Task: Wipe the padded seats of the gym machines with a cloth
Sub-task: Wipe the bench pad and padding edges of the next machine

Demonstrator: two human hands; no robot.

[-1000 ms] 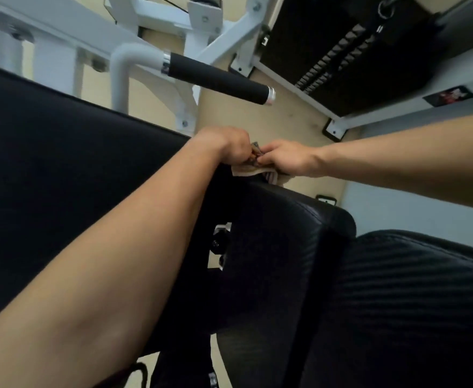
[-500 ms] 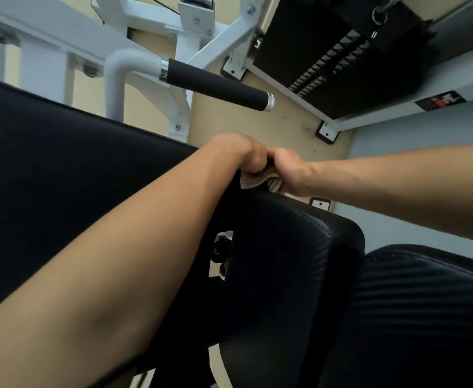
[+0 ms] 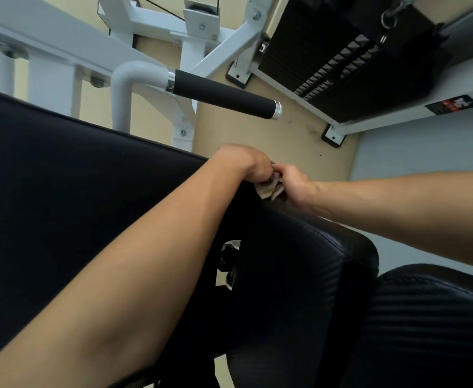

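**Cloth bunched between two hands at the far edge of the seat pad**

Here, a small crumpled cloth [image 3: 269, 187] is gripped from both sides at the far edge of a black padded seat [image 3: 299, 264]; the left hand [image 3: 250, 163] is curled into a fist over it, and the right hand [image 3: 295, 184] is closed on it from the other side, the two hands touching. Only a pale, creased scrap of the cloth is seen between them; its full extent and pattern cannot be made out, and the fingers of both hands are largely hidden behind knuckles and fabric. Both forearms are cut off by the frame edges. A larger black pad [image 3: 61, 191] is seen to the left, partly covered by the left forearm; a ribbed black pad [image 3: 431, 331] is cut off at the lower right. Beyond the hands, a white machine frame [image 3: 190, 57] with a black foam handle [image 3: 224, 94] is seen above the tan floor [image 3: 285, 135]; a dark weight stack [image 3: 341, 57] is partly visible at the upper right, its label [image 3: 451, 105] too blurred to be read.
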